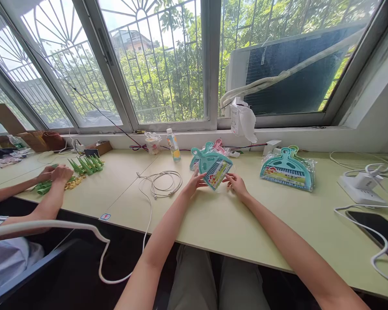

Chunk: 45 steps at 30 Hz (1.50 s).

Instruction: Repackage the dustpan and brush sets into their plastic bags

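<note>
A teal mini dustpan and brush set [210,162] in clear wrapping is held tilted just above the table in front of me. My left hand [194,184] grips its lower left edge, with the thumb on the near face. At its lower right edge, my right hand [236,185] holds it by the fingertips with the fingers bent. A colourful printed label lies across the brush bristles. Behind it, partly covered, are more dustpan sets, one teal and one pink [217,144]. To the right of my right hand stands a stack of wrapped teal and green dustpan sets [286,168].
A coiled cable [164,183] and a drink bottle [173,145] are left of my hands. A power strip [362,189] and phone [380,232] lie at the right. Further left, a co-worker's hands [56,173] work beside green spiky pieces [86,164].
</note>
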Available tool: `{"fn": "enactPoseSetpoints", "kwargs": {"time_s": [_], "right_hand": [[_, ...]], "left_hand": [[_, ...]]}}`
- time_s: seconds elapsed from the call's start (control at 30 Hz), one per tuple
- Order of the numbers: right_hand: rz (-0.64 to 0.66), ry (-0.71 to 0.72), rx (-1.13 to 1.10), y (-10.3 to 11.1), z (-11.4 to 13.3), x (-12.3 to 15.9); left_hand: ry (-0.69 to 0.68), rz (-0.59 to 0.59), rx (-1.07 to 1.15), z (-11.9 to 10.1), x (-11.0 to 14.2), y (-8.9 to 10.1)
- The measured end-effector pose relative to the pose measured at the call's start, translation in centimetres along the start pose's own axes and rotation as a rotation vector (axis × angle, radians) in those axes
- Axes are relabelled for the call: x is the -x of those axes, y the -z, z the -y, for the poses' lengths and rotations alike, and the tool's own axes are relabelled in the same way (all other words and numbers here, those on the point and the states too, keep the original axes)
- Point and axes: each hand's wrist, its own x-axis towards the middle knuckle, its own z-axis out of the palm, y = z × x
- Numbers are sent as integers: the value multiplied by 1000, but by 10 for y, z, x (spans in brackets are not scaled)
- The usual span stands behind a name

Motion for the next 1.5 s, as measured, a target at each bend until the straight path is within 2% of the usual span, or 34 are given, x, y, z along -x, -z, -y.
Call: {"fn": "enactPoseSetpoints", "kwargs": {"time_s": [0.13, 0.3, 0.53, 0.8, 1.03, 1.37, 1.5], "right_hand": [[16, -58, -75, 0, 0, 0], [-77, -29, -194, -8, 5, 2], [-42, -51, -270, -9, 5, 3], [-29, -123, -319, -11, 3, 2], [11, -116, -276, -13, 8, 6], [77, -85, -223, -16, 14, 12], [117, -85, -224, -18, 18, 16]], "left_hand": [[-17, 13, -6, -1, 0, 0], [-25, 39, -60, -3, 1, -1], [-2, 37, -53, -1, -4, 3], [93, -203, -29, 9, -18, 11], [88, -414, 11, 6, -20, 14], [28, -550, 34, 5, -18, 20], [12, -608, 47, 5, -18, 28]]}}
